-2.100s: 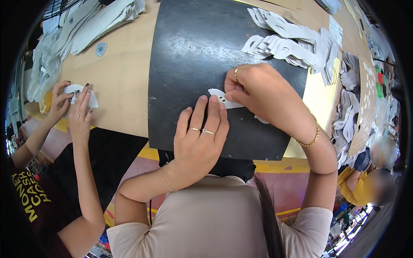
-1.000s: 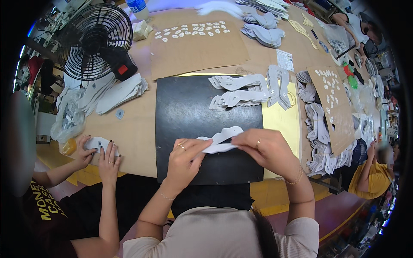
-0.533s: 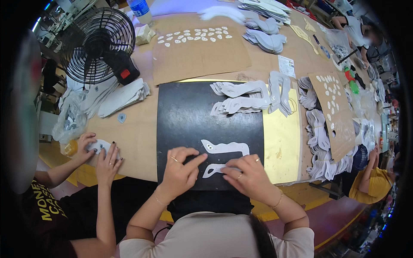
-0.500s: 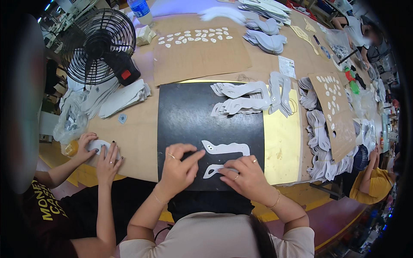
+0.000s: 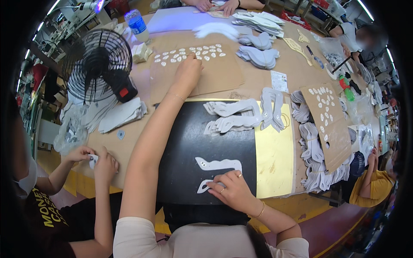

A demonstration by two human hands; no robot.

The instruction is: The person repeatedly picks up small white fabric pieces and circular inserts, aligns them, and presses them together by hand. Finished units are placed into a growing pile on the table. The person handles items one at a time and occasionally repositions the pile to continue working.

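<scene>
since the last look the left hand has left the black mat and stretched way up to the top middle of the frame, onto the brown cardboard sheet dotted with small white oval stickers. the right hand has stayed low, near the bottom centre.

looks like the step in hand is fetching one of those little ovals to go on the cut piece. fingertips sit right at the lower rows of ovals, curled down, but i can't tell if they've pinched one yet or are just touching the sheet. next move probably calls for a clean peel of a single oval without dragging its neighbours.

right hand lies flat-ish, fingers spread and pressing down on the small white curved cut-out piece on the black rectangular work mat. it's pinning, not really gripping. a second, longer white curved strip lies just above it on the mat, untouched. stacks of the same white shapes sit at the mat's upper right edge.
</scene>
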